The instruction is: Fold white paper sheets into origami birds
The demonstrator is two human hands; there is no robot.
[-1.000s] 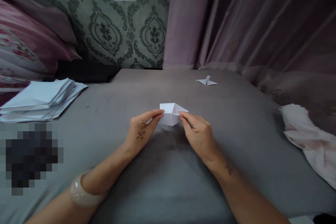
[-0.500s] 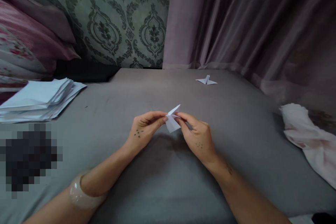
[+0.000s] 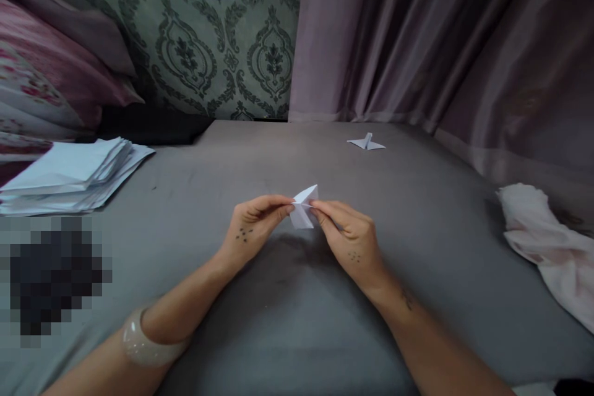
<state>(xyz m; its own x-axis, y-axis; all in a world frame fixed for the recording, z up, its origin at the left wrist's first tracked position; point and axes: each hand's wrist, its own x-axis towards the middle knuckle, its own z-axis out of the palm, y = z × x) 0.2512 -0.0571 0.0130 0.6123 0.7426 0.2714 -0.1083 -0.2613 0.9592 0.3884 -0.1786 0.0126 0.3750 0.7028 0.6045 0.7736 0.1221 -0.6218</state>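
A small folded white paper [image 3: 302, 216] is held up above the grey cloth surface, with flaps pointing up and down. My left hand [image 3: 257, 223] pinches its left edge between thumb and fingers. On the opposite side, my right hand [image 3: 348, 232] grips the paper the same way. The fingertips hide parts of the folds. Farther back to the right lies a folded white paper figure [image 3: 367, 142] with two spread points and an upright middle part.
A stack of white paper sheets [image 3: 69, 173] lies at the left, beside a blurred-out dark patch [image 3: 55, 272]. Pale crumpled cloth [image 3: 538, 235] rests at the right edge. Behind are a patterned wall [image 3: 185, 55], a curtain [image 3: 362, 37] and a black flat item [image 3: 153, 124].
The paper's flaps have shifted between my fingers; the lower flap now looks narrower and its tip has risen slightly. Both hands keep their pinch, nearly in place.
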